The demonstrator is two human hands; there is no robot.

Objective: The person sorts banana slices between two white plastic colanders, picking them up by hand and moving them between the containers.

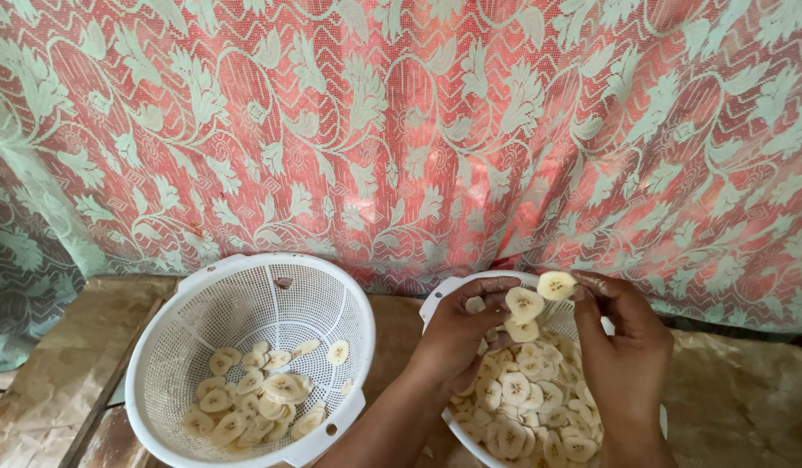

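My left hand (457, 334) and my right hand (622, 351) are raised over a white colander (436, 303) at the right, heaped with pale round banana slices (527, 407). My left fingers pinch a small clump of stuck slices (522, 314). My right fingertips hold one slice (556, 285), pulled off the clump's top. A second white colander (245, 347) stands to the left, holding a thin layer of separated banana slices (254, 399) at its bottom.
Both colanders stand on a brownish worn surface (63, 373). A red and pale green floral lace curtain (401, 130) hangs close behind them across the whole view. A wooden edge (97, 407) runs along the lower left.
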